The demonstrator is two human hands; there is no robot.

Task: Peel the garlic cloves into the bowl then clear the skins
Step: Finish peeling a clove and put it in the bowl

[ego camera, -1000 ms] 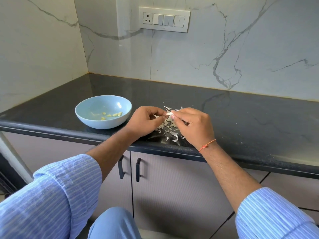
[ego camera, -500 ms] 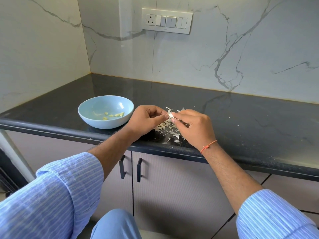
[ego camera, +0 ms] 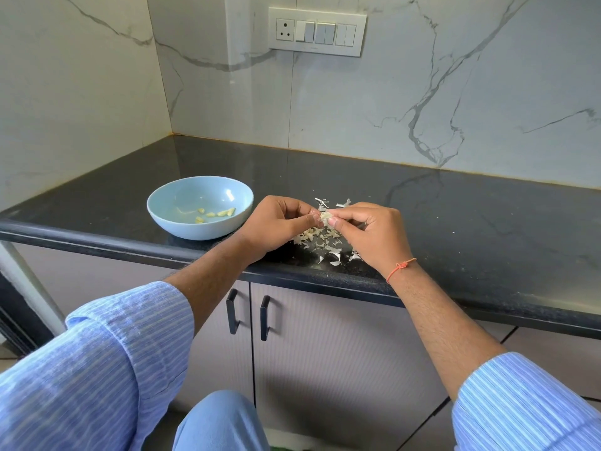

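Observation:
A small garlic clove (ego camera: pixel 325 217) is pinched between the fingertips of my left hand (ego camera: pixel 276 224) and my right hand (ego camera: pixel 374 236), just above the black counter. Beneath and behind the hands lies a scattered pile of papery garlic skins (ego camera: pixel 327 244). To the left stands a light blue bowl (ego camera: pixel 169 219) with several peeled yellowish cloves (ego camera: pixel 216 213) in its bottom. My left hand is close to the bowl's right rim without touching it.
The black stone counter (ego camera: pixel 471 222) runs from the left corner to the right, with marble walls behind. A switch plate (ego camera: pixel 317 31) is on the back wall. Cabinet doors with two black handles (ego camera: pixel 248 315) sit below the counter edge.
Both hands have stayed together over the skin pile, working the clove between the fingertips. The view has shifted slightly; the bowl has not moved.

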